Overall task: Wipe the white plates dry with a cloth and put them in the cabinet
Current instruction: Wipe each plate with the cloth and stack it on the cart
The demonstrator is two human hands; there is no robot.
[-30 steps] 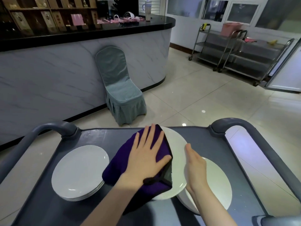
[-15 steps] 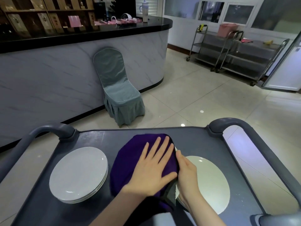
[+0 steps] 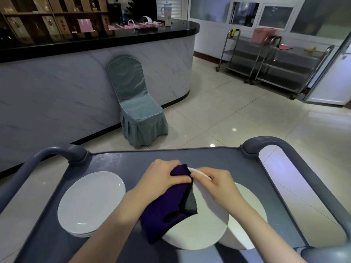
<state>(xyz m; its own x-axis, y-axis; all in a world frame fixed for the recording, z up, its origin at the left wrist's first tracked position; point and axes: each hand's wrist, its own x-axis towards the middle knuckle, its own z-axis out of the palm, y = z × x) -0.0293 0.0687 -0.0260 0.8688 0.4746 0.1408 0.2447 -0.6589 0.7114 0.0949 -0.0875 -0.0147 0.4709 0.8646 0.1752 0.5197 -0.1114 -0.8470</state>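
Head view: a purple cloth point(image 3: 167, 209) is gripped in the curled fingers of the left hand point(image 3: 163, 179) and pressed over the far rim of a white plate point(image 3: 201, 224), and that rim is pinched just beside the cloth by the right hand point(image 3: 218, 185). The plate is held over the grey cart point(image 3: 114, 162), overlapping another white plate point(image 3: 250, 215) laid on the cart's right side. A stack of white plates point(image 3: 89, 202) is carried on the cart's left, and a pink bin point(image 3: 263, 35) is seen on a steel trolley point(image 3: 284, 61) well behind.
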